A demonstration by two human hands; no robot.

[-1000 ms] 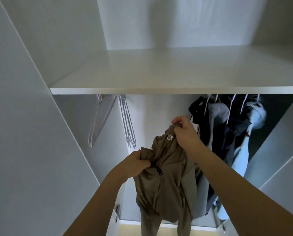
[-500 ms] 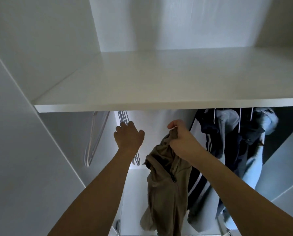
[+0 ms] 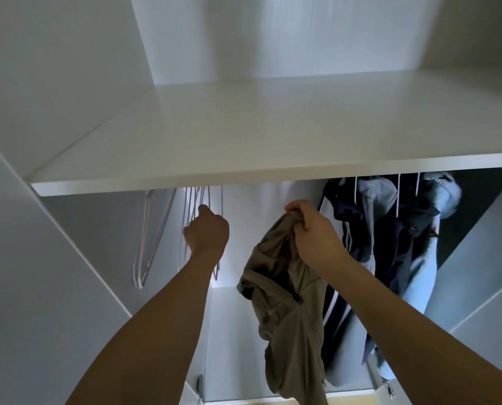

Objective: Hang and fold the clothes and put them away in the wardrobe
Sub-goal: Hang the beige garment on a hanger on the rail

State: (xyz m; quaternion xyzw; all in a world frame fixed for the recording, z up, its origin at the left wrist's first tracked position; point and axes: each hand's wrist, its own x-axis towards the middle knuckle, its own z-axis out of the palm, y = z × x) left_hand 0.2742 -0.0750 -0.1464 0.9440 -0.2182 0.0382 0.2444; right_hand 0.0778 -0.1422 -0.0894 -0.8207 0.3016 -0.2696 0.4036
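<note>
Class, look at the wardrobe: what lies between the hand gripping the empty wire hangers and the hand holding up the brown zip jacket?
In the head view, nothing: between the left hand and right hand only the bare white back panel shows.

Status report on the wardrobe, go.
Left hand closed on an empty hanger. Right hand gripping brown jacket, not yet hung. Hung clothes crowd the right side.
</note>
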